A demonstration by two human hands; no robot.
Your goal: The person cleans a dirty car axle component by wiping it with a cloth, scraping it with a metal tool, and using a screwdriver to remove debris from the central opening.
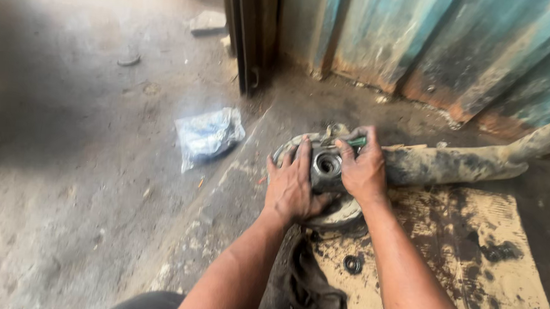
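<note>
We are pressing our left hand (292, 188) flat, fingers spread, on the round metal hub plate (324, 169) lying at the upper left corner of the stained cardboard sheet (470, 259). Our right hand (363, 170) is gripping a green-handled tool (355, 142) over the hub's bearing (327, 165). A greasy axle shaft (469, 163) is running along the cardboard's top edge.

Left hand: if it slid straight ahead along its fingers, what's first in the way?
The left hand already lies on the round metal hub, fingers pointing away from the person. Past the hub's rim there is bare dirty floor, then probably the dark door post; depth is unclear.
</note>
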